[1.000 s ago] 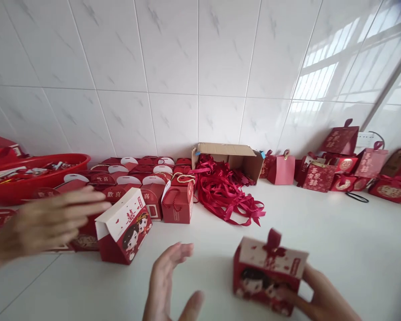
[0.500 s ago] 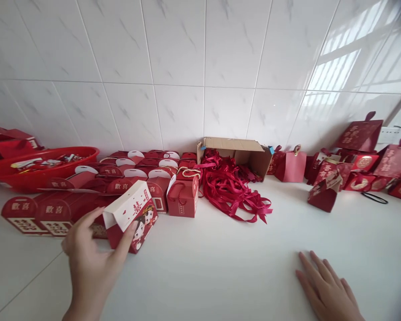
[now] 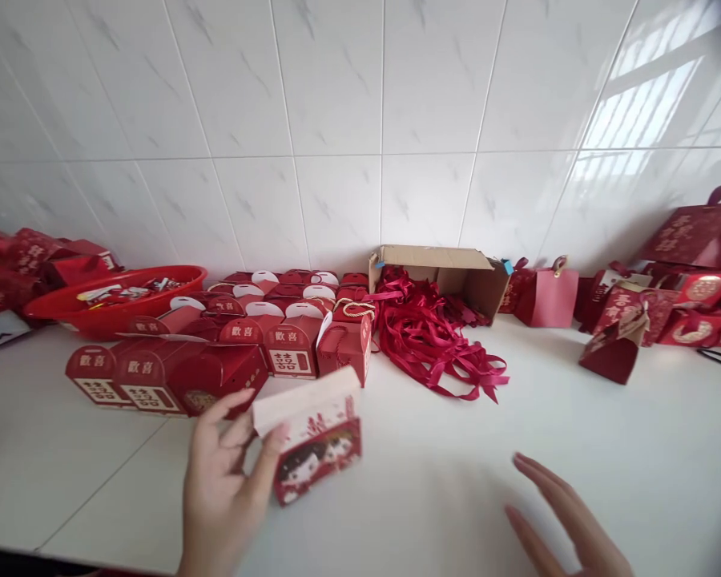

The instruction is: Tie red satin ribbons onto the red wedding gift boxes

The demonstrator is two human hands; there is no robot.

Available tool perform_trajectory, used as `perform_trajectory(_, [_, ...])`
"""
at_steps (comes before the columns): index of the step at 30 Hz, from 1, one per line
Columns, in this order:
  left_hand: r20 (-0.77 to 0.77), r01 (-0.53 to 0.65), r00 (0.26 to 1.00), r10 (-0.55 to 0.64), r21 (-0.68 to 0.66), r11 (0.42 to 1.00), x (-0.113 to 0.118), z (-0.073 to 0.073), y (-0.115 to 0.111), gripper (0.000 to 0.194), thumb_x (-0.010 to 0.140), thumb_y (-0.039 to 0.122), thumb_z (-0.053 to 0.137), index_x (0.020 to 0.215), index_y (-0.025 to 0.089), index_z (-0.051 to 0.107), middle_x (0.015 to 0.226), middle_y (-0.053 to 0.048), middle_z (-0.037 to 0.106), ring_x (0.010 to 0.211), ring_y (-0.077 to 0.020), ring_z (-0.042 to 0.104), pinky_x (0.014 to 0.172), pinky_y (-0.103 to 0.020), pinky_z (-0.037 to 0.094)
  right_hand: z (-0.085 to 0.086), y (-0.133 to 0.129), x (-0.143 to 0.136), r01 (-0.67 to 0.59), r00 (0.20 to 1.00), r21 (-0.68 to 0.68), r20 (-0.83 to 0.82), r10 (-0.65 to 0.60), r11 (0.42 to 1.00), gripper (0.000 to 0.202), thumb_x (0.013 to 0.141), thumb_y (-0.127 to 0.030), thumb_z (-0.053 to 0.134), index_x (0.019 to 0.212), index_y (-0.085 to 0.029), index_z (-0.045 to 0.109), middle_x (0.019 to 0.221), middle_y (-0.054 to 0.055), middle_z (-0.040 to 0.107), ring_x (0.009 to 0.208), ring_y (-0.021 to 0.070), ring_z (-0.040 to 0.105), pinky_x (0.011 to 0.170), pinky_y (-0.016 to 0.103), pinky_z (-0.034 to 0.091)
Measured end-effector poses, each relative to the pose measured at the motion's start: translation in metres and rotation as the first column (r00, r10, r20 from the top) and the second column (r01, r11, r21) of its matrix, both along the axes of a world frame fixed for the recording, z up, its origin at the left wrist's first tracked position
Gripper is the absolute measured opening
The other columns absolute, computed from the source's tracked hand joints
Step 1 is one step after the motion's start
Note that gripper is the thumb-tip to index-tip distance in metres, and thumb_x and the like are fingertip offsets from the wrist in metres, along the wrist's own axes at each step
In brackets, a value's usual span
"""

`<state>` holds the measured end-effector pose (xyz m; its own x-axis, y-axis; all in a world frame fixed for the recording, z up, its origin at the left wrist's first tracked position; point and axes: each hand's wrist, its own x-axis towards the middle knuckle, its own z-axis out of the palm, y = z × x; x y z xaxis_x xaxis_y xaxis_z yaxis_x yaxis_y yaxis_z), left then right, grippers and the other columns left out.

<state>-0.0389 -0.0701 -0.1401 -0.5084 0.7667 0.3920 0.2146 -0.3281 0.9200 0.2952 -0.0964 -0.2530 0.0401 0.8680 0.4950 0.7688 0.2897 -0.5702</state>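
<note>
Left hand [image 3: 231,461] is grasping a printed box [image 3: 321,453] at its left end, the thumb pressing on the near side and the fingers curling behind. This box is showing a white sloping top with red marks above a red front with two cartoon faces, slightly blurred. It is leaning at a tilt over the counter [image 3: 420,513], in front of the rows of red boxes [image 3: 204,377]; whether its base is touching the surface, I cannot tell. Right hand [image 3: 568,517] is staying released, its fingers parting loosely above the bare near side of the counter, well apart from the printed box.

Behind the left hand, the red boxes are standing packed together, many of them showing white rounded tabs on top. A box with a twisted gold cord [image 3: 345,349] is ending the row on the right. Just beside it, dark red ribbons [image 3: 436,353] are spilling out of an open cardboard carton [image 3: 436,256]. A red basin [image 3: 105,322] is holding small wrapped pieces at the back left. Toward the right, a pink bag [image 3: 556,296] is standing near the carton, and a small dark red box [image 3: 610,357] is sitting before a pile of red boxes [image 3: 697,236]. White wall tiles [image 3: 336,88] are rising behind everything.
</note>
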Motion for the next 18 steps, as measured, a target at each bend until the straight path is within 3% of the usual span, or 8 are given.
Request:
perform_trajectory(2, [0.104,0.139,0.986,-0.132,-0.066,0.988,0.028,-0.002,-0.014,0.057,0.068,0.038,0.078,0.114,0.023,0.048,0.087,-0.006,0.073,0.083,-0.0228,0.071,0.076,-0.03,0.058,0.02,0.003,-0.022,-0.149,0.986,0.008,-0.071,0.15,0.989,0.054,0.085,-0.038,0.06,0.135,-0.023,0.048,0.133,0.01,0.054,0.116,0.0274,0.058,0.088,0.036,0.057])
perform_trajectory(4, [0.172,0.246,0.958,-0.229,-0.089,0.965,0.051,-0.003,-0.023,0.054,0.069,0.041,0.077,0.111,0.022,0.048,0.085,-0.006,0.073,0.08,-0.0215,0.071,0.077,-0.028,0.057,0.035,0.005,-0.04,-0.236,0.96,-0.056,-0.165,0.224,0.97,0.072,0.08,-0.041,0.066,0.144,-0.024,0.037,0.134,0.013,0.051,0.099,0.0238,0.065,0.076,0.034,0.059])
perform_trajectory(7, [0.22,0.29,0.938,-0.268,-0.076,0.954,0.071,-0.005,-0.027,0.048,0.069,0.042,0.077,0.104,0.023,0.05,0.084,-0.004,0.073,0.079,-0.02,0.07,0.077,-0.026,0.055,0.045,0.004,-0.052,-0.412,0.896,-0.134,-0.242,0.373,0.902,0.07,0.075,-0.045,0.07,0.138,-0.028,0.046,0.132,0.013,0.05,0.07,0.0143,0.062,0.061,0.029,0.056])
perform_trajectory(9, [0.253,0.308,0.926,-0.281,-0.075,0.948,0.078,-0.008,-0.026,0.047,0.069,0.042,0.077,0.102,0.023,0.049,0.081,-0.003,0.073,0.077,-0.0195,0.07,0.075,-0.026,0.055,0.048,0.002,-0.053,-0.494,0.848,-0.147,-0.297,0.438,0.857,0.065,0.073,-0.044,0.07,0.133,-0.028,0.05,0.128,0.012,0.053,0.062,0.0114,0.059,0.055,0.025,0.053])
perform_trajectory(13, [0.249,0.347,0.912,-0.327,-0.04,0.937,0.086,-0.022,-0.022,0.049,0.074,0.045,0.072,0.11,0.023,0.048,0.095,-0.007,0.07,0.084,-0.0211,0.068,0.072,-0.026,0.054,0.054,-0.001,-0.053,-0.492,0.829,-0.265,-0.432,0.354,0.829,0.051,0.075,-0.036,0.068,0.123,-0.024,0.056,0.106,0.008,0.067,0.059,0.013,0.062,0.052,0.023,0.052])
perform_trajectory(16, [0.071,0.249,0.963,-0.259,0.123,0.961,0.088,-0.037,-0.016,0.058,0.078,0.048,0.066,0.126,0.024,0.043,0.123,-0.013,0.056,0.109,-0.0263,0.058,0.086,-0.034,0.051,0.068,0.012,-0.034,-0.48,0.831,-0.324,-0.464,0.306,0.815,0.039,0.075,-0.035,0.068,0.111,-0.021,0.062,0.083,0.005,0.072,0.063,0.0188,0.067,0.06,0.028,0.058])
perform_trajectory(18, [-0.039,0.197,0.98,-0.194,0.145,0.97,0.083,-0.047,-0.013,0.058,0.08,0.046,0.062,0.13,0.024,0.041,0.129,-0.013,0.049,0.112,-0.0274,0.053,0.089,-0.038,0.049,0.081,0.035,-0.005,-0.447,0.838,-0.336,-0.481,0.257,0.829,0.041,0.078,-0.038,0.067,0.113,-0.019,0.059,0.078,0.005,0.073,0.065,0.0227,0.07,0.061,0.033,0.059])
